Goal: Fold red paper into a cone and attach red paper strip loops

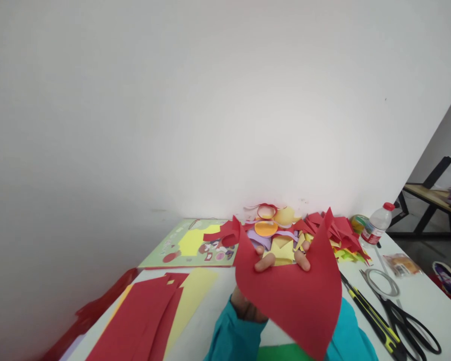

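Observation:
A red sheet of paper (289,306) is held up in front of me, its upper edge cut into a deep notch with a tall point on each side. My left hand (263,262) grips it at the left of the notch, fingertips over the edge and the rest of the hand partly behind the sheet. At the notch's right side, fingertips of my right hand (302,258) are closed on the same edge; the paper hides the rest of that hand. Behind the notch are pale yellow paper cutouts (284,248) and an orange paper circle (266,229).
Red sheets (139,316) and a pale yellow sheet (191,301) lie at left, before a green illustrated board (165,248). Red scraps (334,230) are heaped by the wall. Right: bottle (379,223), wrapped snack (402,264), grey ring (394,288), black-handled scissors (408,323), yellow-and-black tool (374,313).

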Demonstrator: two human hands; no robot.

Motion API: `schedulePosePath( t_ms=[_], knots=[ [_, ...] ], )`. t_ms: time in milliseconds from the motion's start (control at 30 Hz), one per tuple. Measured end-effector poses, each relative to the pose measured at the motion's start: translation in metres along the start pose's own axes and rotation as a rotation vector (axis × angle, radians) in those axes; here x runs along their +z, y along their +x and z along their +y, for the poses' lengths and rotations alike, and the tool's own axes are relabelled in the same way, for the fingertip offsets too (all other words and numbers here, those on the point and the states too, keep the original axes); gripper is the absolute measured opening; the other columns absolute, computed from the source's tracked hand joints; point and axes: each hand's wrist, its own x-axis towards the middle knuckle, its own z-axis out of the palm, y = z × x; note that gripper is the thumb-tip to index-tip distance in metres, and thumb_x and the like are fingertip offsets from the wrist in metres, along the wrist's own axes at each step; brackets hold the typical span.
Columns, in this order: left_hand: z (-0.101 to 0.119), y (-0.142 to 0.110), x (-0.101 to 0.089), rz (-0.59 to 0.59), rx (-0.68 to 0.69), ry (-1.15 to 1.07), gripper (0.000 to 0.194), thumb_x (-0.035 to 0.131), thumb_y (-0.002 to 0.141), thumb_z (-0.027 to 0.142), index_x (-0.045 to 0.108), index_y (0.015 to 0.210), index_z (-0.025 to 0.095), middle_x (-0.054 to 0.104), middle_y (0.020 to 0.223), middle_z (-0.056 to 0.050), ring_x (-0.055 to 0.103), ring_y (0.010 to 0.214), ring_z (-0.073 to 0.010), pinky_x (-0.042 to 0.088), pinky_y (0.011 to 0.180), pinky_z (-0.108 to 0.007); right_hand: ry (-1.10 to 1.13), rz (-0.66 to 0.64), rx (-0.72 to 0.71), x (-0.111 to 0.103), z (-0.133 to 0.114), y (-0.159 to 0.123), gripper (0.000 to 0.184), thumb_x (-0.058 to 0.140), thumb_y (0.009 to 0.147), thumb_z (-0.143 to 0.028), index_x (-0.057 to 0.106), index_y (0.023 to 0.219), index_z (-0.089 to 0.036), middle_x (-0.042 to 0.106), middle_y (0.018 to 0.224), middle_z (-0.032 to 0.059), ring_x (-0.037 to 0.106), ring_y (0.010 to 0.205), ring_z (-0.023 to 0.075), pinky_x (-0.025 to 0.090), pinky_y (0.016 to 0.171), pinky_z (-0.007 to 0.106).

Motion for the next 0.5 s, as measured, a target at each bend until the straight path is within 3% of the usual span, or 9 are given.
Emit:
schedulePosePath(
  t_ms=[167, 267, 500],
  knots=[
    [0.002, 0.002, -0.005, 0.086, 0.049, -0.003, 0.029, 0.072, 0.06, 0.041, 0.051, 0.06, 0.022, 0.025, 0.048, 0.008, 0.02, 0.034, -0.0027, 0.032, 0.037, -0.014, 0.042, 0.025, -0.034, -0.001, 0.002, 0.006, 0.039, 0.06, 0.065, -0.059, 0.04, 0.065, -0.025, 0.031, 0.053, -0.0066, 0.026, 0.037, 0.008, 0.028, 0.036, 0.023],
    [0.003, 0.001, -0.003, 0.08, 0.012, 0.0, 0.035, 0.073, 0.06, 0.04, 0.045, 0.054, 0.02, 0.019, 0.045, 0.008, 0.012, 0.033, -0.0025, 0.026, 0.034, -0.015, 0.053, -0.01, -0.04, -0.001, 0.0, 0.009, 0.048, 0.066, 0.057, -0.06, 0.034, 0.056, -0.024, 0.028, 0.047, -0.0076, 0.021, 0.035, 0.0073, 0.024, 0.033, 0.022],
    [0.01, -0.003, -0.004, -0.014, -0.112, 0.059, 0.028, 0.068, 0.062, 0.045, 0.054, 0.057, 0.021, 0.024, 0.04, 0.008, 0.021, 0.028, -0.0035, 0.02, 0.031, -0.017, 0.125, -0.013, -0.027, 0.012, -0.009, -0.003, 0.039, 0.063, 0.069, -0.051, 0.039, 0.058, -0.022, 0.036, 0.051, -0.0074, 0.021, 0.034, 0.0042, 0.021, 0.033, 0.019]
  ],
)
